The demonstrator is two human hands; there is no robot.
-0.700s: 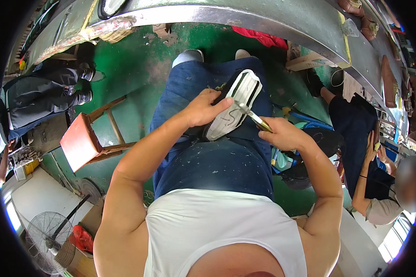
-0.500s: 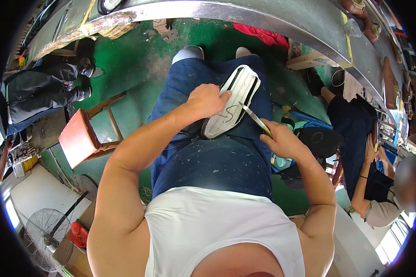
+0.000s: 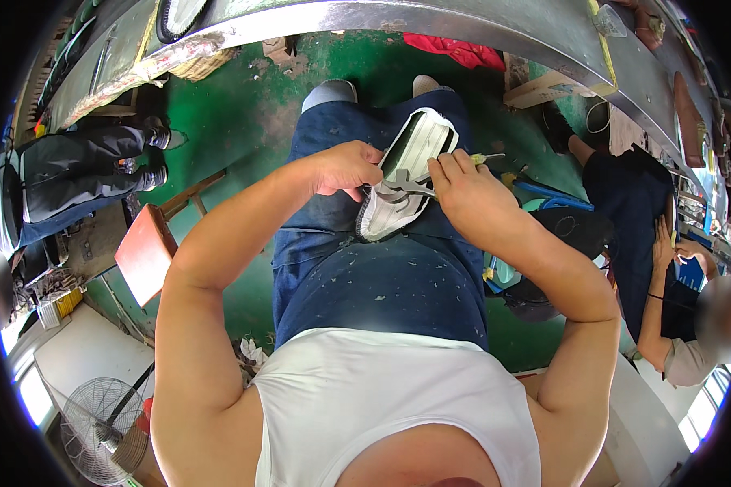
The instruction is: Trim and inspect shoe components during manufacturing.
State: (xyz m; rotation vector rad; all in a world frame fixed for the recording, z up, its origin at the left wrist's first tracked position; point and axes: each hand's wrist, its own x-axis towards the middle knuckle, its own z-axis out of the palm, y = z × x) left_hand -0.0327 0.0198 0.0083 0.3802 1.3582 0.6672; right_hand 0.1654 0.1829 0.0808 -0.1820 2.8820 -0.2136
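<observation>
Across my thighs lies a shoe part, sole side up, with a pale ribbed bottom and a dark, white-trimmed rim. My left hand grips its left edge near the middle, thumb and fingers closed. From the right, my right hand is closed around a grey metal tool that looks like pliers; its head lies over the middle of the shoe part, close to my left fingertips. A yellowish handle end sticks out beyond my right hand. My hands partly hide where the jaws meet the edge.
A metal-edged workbench curves across the far side, another shoe part on it. An orange-red stool stands left, a fan lower left. Red cloth lies under the bench. A seated co-worker is at right; someone's legs show left.
My right hand has moved inward and turned, bringing the tool's head across the middle of the shoe part. My left hand has shifted slightly left, to the edge.
</observation>
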